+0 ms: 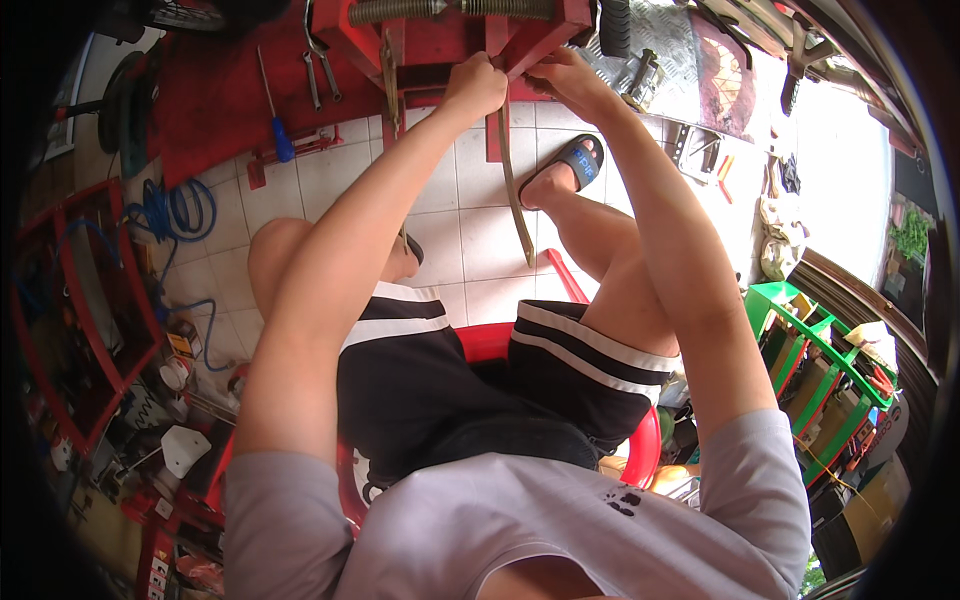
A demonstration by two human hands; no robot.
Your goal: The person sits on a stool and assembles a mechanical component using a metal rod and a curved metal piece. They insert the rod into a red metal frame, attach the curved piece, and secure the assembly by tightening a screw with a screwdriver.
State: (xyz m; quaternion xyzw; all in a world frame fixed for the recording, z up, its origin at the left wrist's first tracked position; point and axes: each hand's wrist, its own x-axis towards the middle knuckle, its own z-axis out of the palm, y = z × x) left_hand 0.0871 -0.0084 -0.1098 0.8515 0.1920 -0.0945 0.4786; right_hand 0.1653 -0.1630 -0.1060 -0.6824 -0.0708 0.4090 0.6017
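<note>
Both arms reach forward to a red metal frame (430, 70) with a large coil spring (440, 10) across its top. My left hand (477, 86) is closed at the frame's lower edge, where the top of a long, flat olive-brown strap (510, 185) meets it. The strap's free end dangles between my knees. To the right, my right hand (568, 82) has its fingers bent and pressed together against the frame's corner; whatever they pinch is hidden. A second brownish strap (391, 90) hangs down the frame's left side.
A blue-handled screwdriver (282, 140) and several wrenches (322, 78) lie on a red surface ahead. Blue hose (180, 212) coils on the tiled floor at left, beside a red rack (110, 300). At right stands a green shelf (825, 350). I sit on a red plastic chair (645, 450).
</note>
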